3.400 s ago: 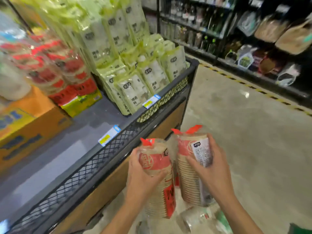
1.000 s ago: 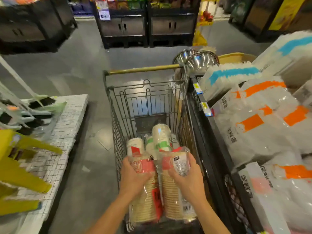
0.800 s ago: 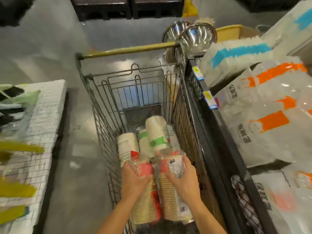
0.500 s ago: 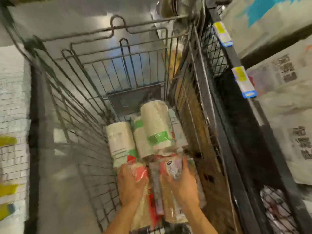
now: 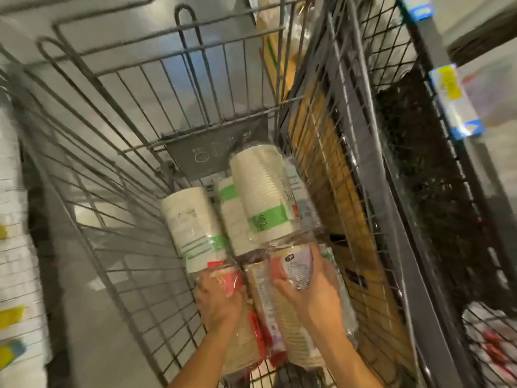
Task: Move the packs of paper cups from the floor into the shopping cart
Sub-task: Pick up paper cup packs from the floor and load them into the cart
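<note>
Left hand [image 5: 221,299] holds a red cup pack [image 5: 240,326]; right hand [image 5: 313,295] holds another pack [image 5: 296,326]. Both packs lie lengthwise, near-to-far, inside the cart [image 5: 134,169]. Label writing is too blurry.

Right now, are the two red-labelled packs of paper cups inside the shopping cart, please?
Inside: both red-labelled packs lie within the shopping cart wire walls, gripped by left hand and right hand.

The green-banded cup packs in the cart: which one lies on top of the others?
The cup pack with the green band near its lower end, next to the cart's right wire wall. It rests over the middle pack; the left pack lies lower, beside them.
</note>
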`<act>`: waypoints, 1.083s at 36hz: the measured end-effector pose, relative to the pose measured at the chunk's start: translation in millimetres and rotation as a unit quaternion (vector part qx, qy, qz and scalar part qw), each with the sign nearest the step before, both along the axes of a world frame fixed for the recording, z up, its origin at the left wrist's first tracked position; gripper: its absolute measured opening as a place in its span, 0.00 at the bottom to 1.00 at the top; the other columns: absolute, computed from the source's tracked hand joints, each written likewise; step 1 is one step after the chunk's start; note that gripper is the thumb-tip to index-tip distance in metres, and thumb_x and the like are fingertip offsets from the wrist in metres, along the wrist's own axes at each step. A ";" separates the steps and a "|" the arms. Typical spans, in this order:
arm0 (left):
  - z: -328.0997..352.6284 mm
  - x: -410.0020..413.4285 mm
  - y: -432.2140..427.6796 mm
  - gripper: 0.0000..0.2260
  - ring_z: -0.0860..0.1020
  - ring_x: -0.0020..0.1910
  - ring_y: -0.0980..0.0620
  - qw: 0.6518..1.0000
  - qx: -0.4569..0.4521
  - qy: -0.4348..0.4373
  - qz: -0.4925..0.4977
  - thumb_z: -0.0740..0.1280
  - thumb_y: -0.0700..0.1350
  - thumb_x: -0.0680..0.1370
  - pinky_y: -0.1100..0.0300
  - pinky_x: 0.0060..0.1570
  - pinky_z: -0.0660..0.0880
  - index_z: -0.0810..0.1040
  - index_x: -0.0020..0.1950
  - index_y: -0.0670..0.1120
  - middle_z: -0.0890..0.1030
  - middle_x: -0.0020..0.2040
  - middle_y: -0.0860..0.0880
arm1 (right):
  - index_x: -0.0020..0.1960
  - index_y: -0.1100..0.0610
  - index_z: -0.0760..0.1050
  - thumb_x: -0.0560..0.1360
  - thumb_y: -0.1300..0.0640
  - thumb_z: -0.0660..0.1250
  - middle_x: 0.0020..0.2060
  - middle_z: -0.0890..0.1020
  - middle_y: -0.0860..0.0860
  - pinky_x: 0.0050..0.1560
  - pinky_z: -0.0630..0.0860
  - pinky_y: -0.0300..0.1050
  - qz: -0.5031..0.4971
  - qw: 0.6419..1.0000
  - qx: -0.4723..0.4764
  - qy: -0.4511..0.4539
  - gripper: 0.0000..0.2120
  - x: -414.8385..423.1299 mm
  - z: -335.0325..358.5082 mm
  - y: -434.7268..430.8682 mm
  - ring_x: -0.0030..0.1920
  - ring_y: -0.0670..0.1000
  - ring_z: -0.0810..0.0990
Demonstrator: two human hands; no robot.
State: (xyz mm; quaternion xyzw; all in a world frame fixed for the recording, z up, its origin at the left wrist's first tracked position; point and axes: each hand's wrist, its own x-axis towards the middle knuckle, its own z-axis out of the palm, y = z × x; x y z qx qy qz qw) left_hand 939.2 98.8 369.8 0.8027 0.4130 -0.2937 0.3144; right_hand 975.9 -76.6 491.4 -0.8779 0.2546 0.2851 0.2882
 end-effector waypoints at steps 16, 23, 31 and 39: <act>231.5 63.3 -17.5 0.17 0.79 0.52 0.46 0.832 -0.003 -0.150 -0.534 0.63 0.63 0.77 0.51 0.48 0.77 0.73 0.57 0.52 0.79 0.53 0.50 | 0.67 0.49 0.70 0.77 0.39 0.64 0.58 0.77 0.50 0.53 0.76 0.51 0.192 0.965 -0.172 -0.037 0.22 -18.0 174.3 -43.4 0.60 0.56 0.79; 361.7 37.1 -61.1 0.20 0.77 0.61 0.44 0.748 0.038 -0.234 -0.620 0.66 0.53 0.77 0.50 0.55 0.76 0.71 0.67 0.50 0.77 0.62 0.48 | 0.65 0.49 0.71 0.78 0.39 0.63 0.57 0.78 0.50 0.52 0.79 0.52 0.197 0.951 -0.198 -0.131 0.21 -76.0 257.5 -79.7 0.56 0.55 0.80; 462.5 -27.9 -112.8 0.23 0.77 0.62 0.45 0.633 0.076 -0.304 -0.708 0.66 0.57 0.78 0.46 0.58 0.76 0.70 0.70 0.51 0.76 0.63 0.48 | 0.65 0.50 0.72 0.78 0.41 0.63 0.57 0.80 0.51 0.52 0.80 0.52 0.131 0.944 -0.225 -0.202 0.20 -164.1 326.9 -113.5 0.56 0.55 0.81; 496.9 -91.1 -178.2 0.19 0.76 0.61 0.47 0.525 0.022 -0.326 -0.786 0.65 0.56 0.79 0.50 0.59 0.75 0.71 0.67 0.50 0.77 0.64 0.49 | 0.70 0.50 0.70 0.79 0.42 0.62 0.65 0.78 0.51 0.55 0.75 0.48 -0.030 0.949 -0.250 -0.188 0.22 -277.6 361.3 -140.6 0.64 0.56 0.77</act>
